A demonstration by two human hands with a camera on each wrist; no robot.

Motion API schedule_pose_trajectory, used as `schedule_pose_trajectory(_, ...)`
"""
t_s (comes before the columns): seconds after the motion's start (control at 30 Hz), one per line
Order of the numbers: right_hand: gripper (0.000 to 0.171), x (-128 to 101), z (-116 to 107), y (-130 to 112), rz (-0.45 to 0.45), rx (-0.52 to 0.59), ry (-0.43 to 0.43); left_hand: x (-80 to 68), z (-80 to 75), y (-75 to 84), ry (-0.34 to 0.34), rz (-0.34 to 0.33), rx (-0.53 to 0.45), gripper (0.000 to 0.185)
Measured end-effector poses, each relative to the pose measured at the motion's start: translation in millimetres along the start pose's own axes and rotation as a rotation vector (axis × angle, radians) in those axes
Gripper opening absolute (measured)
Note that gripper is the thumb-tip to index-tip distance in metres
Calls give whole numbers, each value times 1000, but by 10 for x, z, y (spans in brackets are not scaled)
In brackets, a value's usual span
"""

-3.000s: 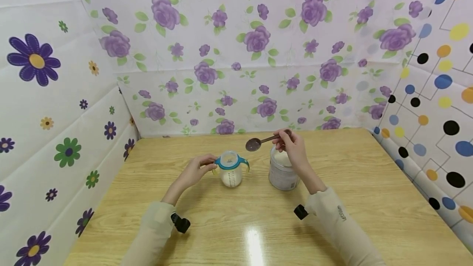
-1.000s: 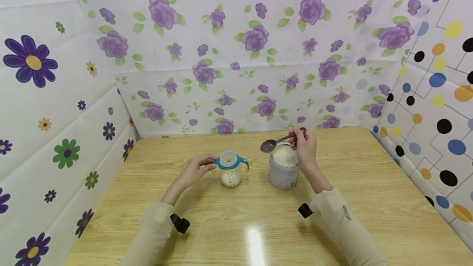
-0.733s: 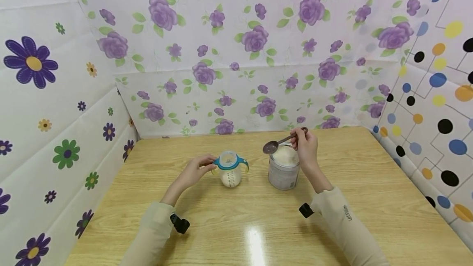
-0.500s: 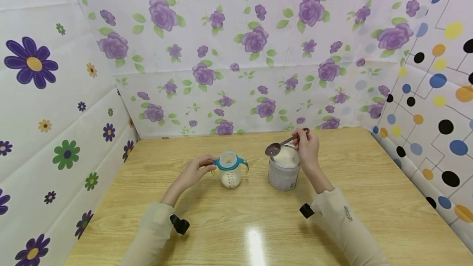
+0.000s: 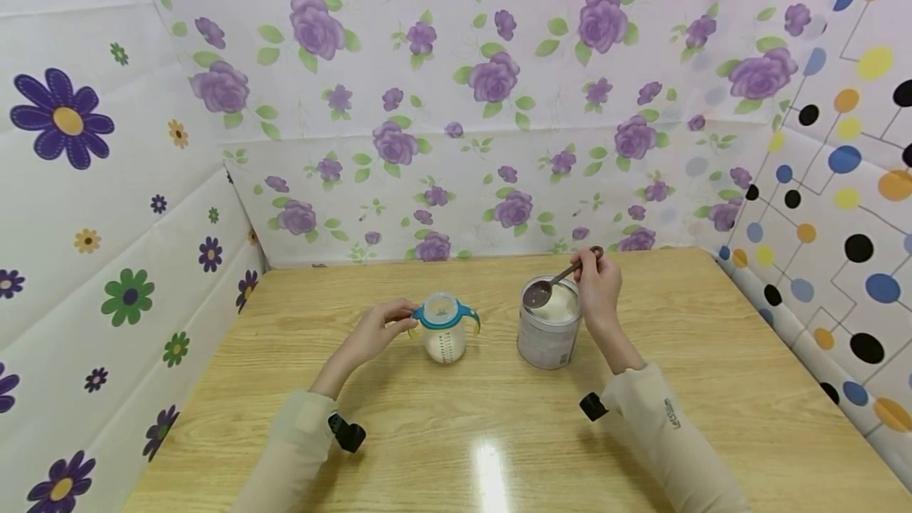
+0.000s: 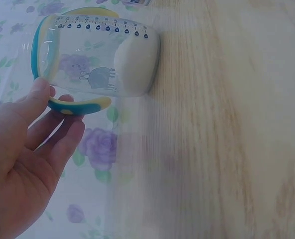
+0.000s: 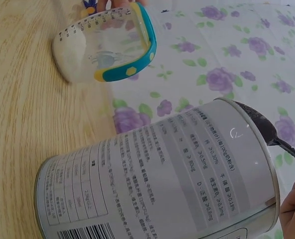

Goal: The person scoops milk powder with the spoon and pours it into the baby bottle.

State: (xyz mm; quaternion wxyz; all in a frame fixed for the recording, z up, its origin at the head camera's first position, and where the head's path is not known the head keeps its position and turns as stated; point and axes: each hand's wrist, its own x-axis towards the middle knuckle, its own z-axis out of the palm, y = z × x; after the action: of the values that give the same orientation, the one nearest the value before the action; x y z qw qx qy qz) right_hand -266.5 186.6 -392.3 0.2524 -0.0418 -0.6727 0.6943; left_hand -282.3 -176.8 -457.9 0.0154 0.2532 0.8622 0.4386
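Now the right hand point(image 5: 601, 289) pinches the spoon point(image 5: 552, 284) over the can point(image 5: 547, 335), the left hand point(image 5: 374, 332) at nine o'clock grips the cup point(image 5: 445, 329) handle, and a shaky scoop could spill powder.

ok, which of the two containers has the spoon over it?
The grey powder can, right of the teal-rimmed bottle. The spoon in the right hand dips into its open top.
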Motion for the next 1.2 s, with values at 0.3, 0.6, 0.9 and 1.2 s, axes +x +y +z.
schedule_pose_trajectory(0.3, 32, 18, 7, 71, -61, -44, 12, 4, 14, -10, 3, 4, -2, 19)
schedule_pose_trajectory(0.6, 30, 60, -9, 189, -153, -100, 62, -4, 17, 54, -5, -22, -21, 22)
schedule_pose_trajectory(0.9, 36, 54, -22, 241, -345, -258, 40, 0, 12, -1, 0, -19, -18, 20)
schedule_pose_trajectory(1.2, 27, 54, 7, 291, -682, -346, -50, -3, 15, -8, 4, -17, -2, 20)
